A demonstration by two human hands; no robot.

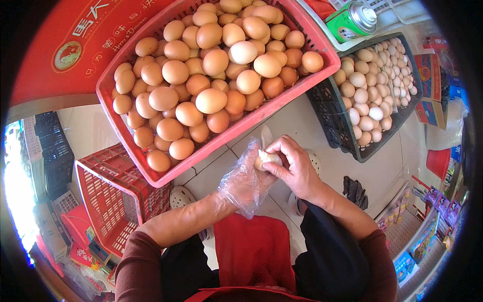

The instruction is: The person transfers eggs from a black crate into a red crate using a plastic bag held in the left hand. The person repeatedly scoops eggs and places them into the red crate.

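My left hand, in a clear plastic glove, holds a brown egg from the left side. My bare right hand meets it in front of my red apron, its fingers around a crumpled white tissue or cloth pressed to the egg. A pale strip stands up above the fingers; I cannot tell what it is. Beyond both hands a red plastic crate holds a heap of brown eggs, some of them paler. Part of the held egg is hidden by the fingers and the white material.
A black plastic crate of smaller, paler eggs stands at the right. A green spray can is at the top right. At the left stands a red slatted basket. A dark glove or cloth lies on the tiles. Shop shelves line the right.
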